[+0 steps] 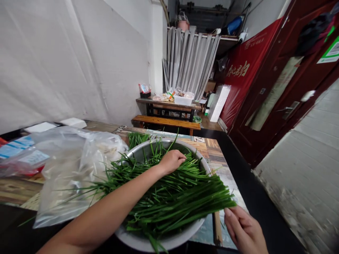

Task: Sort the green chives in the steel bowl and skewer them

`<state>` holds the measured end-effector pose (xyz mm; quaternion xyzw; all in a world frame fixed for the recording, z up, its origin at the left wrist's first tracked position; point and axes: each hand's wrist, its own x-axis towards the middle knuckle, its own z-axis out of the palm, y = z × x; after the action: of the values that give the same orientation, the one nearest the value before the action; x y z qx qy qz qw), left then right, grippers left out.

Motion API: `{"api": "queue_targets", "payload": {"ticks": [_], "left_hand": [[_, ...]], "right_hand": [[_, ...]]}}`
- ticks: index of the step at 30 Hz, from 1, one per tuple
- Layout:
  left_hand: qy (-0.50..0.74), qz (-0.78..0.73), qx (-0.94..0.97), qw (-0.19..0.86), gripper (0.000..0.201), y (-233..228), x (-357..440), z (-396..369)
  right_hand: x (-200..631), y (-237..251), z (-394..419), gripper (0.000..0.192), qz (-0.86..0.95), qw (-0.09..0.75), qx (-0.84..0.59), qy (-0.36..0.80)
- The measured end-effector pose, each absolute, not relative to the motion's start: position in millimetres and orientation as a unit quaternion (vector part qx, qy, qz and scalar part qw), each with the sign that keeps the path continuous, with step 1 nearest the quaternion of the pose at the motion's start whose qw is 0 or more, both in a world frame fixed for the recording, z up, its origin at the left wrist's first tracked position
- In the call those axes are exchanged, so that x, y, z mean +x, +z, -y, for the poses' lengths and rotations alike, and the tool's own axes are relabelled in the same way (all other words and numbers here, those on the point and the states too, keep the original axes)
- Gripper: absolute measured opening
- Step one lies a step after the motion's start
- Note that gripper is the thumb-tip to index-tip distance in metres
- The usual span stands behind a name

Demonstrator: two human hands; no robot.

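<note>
A large metal bowl [205, 162] is heaped with long green garlic chives [161, 190], several stalks hanging over its rim. Over the far part of the heap my left hand [172, 161] is closed, its fingertips pinching at the pale stalk ends. My right hand [245, 225] is at the bowl's right side, thumb and fingers pressed together beside the cut ends of a thick bunch; what they hold, if anything, I cannot make out. A bundle of thin wooden skewers [217, 229] lies on the table between the bowl and my right hand.
Left of the bowl, a clear plastic bag [71, 173] and other packages cover the patterned table [209, 144]. More chives [137, 139] lie behind the bowl. Farther back stand a wooden bench [166, 122] and a second table holding a white tub [183, 100]. A red door [278, 88] is at right.
</note>
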<state>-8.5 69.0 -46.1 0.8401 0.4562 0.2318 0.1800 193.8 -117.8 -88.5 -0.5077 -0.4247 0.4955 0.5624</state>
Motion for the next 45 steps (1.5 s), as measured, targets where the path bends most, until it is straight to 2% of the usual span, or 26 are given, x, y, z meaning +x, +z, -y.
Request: {"api": "queue_targets", "payload": {"ticks": [4, 8, 11, 16, 23, 32, 45], "left_hand": [[0.154, -0.492, 0.850, 0.105, 0.017, -69, -15, -82], [0.154, -0.512, 0.843, 0.052, 0.018, -78, -14, -86], [0.161, -0.505, 0.846, 0.057, 0.022, -81, -13, -89], [0.177, -0.495, 0.848, 0.073, 0.014, -83, -11, -89], [0.267, -0.466, 0.839, 0.092, 0.026, -63, -6, -75], [0.322, -0.399, 0.808, 0.291, 0.031, -42, 1, -65], [0.313, -0.365, 0.740, 0.469, 0.030, -30, 23, -33]], "right_hand": [[200, -94, 123, 0.029, 0.446, 0.544, -0.510, 0.496], [203, -96, 122, 0.031, 0.447, 0.539, -0.509, 0.500], [198, -93, 122, 0.029, 0.450, 0.547, -0.507, 0.491], [186, -83, 122, 0.029, 0.434, 0.566, -0.530, 0.459], [189, -80, 115, 0.033, 0.446, 0.548, -0.520, 0.479], [197, -78, 99, 0.032, 0.488, 0.511, -0.513, 0.487], [194, -75, 92, 0.030, 0.492, 0.525, -0.496, 0.486]]}}
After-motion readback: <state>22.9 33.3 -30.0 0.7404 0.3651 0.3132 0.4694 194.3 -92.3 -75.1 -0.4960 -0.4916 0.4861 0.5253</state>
